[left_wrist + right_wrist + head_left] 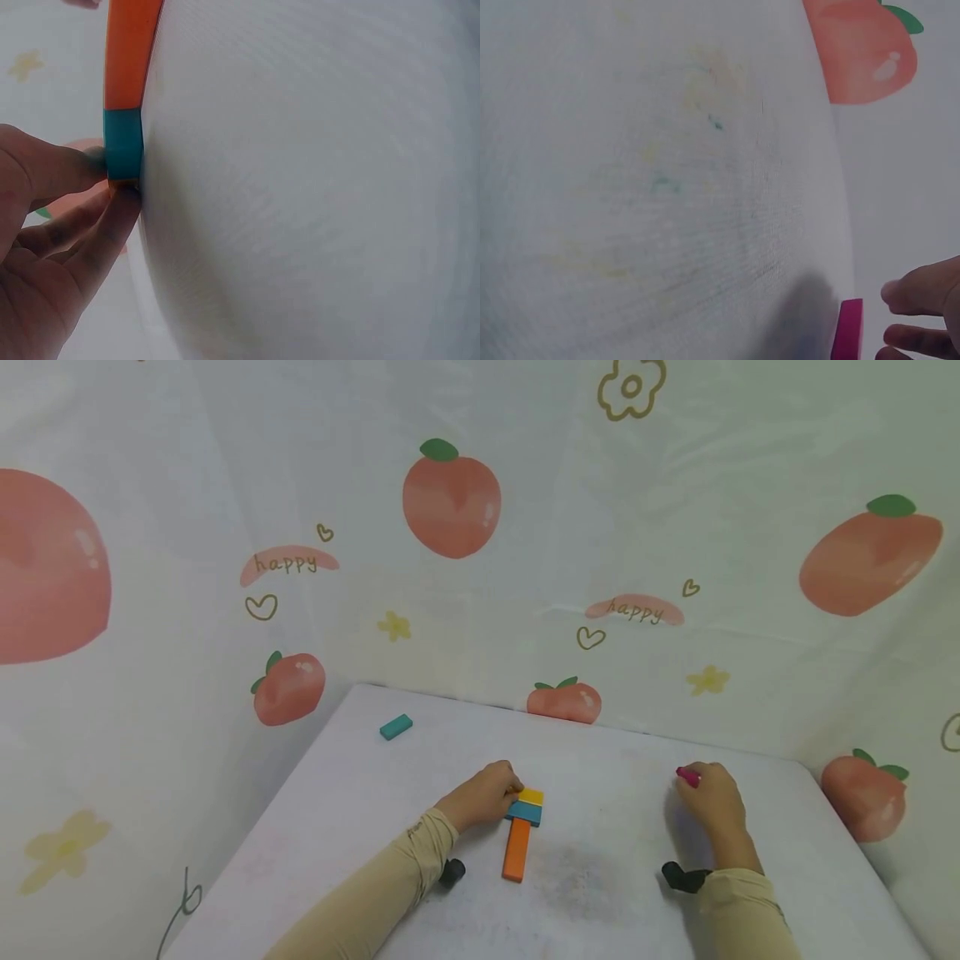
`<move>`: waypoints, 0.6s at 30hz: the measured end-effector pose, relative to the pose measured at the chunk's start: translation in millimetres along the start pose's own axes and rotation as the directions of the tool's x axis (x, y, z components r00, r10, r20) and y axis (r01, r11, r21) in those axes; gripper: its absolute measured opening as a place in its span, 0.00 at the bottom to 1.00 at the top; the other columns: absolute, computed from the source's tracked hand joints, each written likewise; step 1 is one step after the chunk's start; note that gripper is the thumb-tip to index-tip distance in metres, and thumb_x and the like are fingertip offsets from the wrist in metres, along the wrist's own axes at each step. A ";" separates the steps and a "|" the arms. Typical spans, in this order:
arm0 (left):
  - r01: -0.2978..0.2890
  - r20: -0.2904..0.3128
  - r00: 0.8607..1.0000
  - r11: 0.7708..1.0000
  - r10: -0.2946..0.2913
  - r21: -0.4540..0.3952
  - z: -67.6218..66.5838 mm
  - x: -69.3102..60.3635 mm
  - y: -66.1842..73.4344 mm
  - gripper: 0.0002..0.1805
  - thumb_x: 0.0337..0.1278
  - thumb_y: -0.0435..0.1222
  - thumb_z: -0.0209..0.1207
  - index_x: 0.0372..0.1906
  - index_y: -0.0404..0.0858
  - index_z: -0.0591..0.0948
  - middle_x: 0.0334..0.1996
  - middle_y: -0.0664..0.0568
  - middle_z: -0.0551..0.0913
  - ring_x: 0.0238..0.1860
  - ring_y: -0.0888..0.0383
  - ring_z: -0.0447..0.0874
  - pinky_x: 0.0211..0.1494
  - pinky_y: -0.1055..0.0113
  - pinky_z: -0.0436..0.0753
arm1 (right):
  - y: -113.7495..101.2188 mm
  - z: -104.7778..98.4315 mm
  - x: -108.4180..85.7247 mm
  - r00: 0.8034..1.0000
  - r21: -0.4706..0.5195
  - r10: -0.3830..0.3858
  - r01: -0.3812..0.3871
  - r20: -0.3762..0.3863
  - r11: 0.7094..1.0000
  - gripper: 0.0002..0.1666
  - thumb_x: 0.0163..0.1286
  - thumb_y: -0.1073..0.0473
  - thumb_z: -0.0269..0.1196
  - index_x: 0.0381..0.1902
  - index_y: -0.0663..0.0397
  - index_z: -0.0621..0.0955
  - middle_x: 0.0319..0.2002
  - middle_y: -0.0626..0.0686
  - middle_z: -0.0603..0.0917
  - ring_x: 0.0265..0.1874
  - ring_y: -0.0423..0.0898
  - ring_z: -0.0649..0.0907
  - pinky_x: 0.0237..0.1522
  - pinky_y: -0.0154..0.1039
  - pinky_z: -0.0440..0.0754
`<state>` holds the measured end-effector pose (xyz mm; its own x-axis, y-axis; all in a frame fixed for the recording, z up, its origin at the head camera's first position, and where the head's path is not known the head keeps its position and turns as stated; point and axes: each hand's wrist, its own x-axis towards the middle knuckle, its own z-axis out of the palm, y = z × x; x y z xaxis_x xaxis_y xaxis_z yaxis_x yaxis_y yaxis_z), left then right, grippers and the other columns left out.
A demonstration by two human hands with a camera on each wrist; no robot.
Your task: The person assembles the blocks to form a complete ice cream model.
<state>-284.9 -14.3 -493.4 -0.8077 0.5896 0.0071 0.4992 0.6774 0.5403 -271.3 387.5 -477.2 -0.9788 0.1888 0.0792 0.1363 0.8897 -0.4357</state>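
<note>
My left hand [483, 795] pinches yellow block [532, 797], far side of teal block [527, 814]; orange block [517, 852] nearer. My right hand [717, 802], fingers part-bent at magenta block [686, 777], right; cannot tell if gripped.

Behind the white table [600, 768] rises a wrinkled pale backdrop [525, 610]; a small half-cut peach print [564, 702] meets the table's far edge, with a larger whole peach print [452, 506] and two "happy" bands [288, 562] above the table; left of the table, a yellow flower print [67, 850]; grey smudges [581, 877] mark the table's surface
</note>
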 end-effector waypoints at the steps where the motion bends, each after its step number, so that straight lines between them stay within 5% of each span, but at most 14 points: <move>1: -0.001 -0.001 1.000 1.000 0.001 0.000 -0.1 0.0 0.1 0.14 0.76 0.32 0.60 0.58 0.32 0.88 0.48 0.48 0.84 0.51 0.60 0.83 0.56 0.69 0.85 | 0.7 -0.5 0.2 1.000 -0.001 0.003 -0.003 0.005 1.000 0.25 0.71 0.59 0.58 0.57 0.74 0.82 0.55 0.78 0.79 0.52 0.72 0.80 0.54 0.68 0.80; 18: -0.016 -0.002 1.000 1.000 0.016 0.008 -1.3 -1.1 0.9 0.14 0.76 0.31 0.60 0.58 0.32 0.88 0.48 0.48 0.84 0.51 0.60 0.83 0.56 0.70 0.85 | 8.8 -3.6 -0.2 0.998 -0.018 0.055 -0.055 0.011 0.998 0.22 0.69 0.62 0.59 0.55 0.74 0.82 0.56 0.79 0.80 0.51 0.72 0.81 0.51 0.67 0.80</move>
<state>-283.9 -15.0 -491.8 -0.8002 0.5994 0.0178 0.5146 0.6711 0.5336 -269.4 396.8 -477.8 -0.9714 0.2333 0.0452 0.1929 0.8851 -0.4235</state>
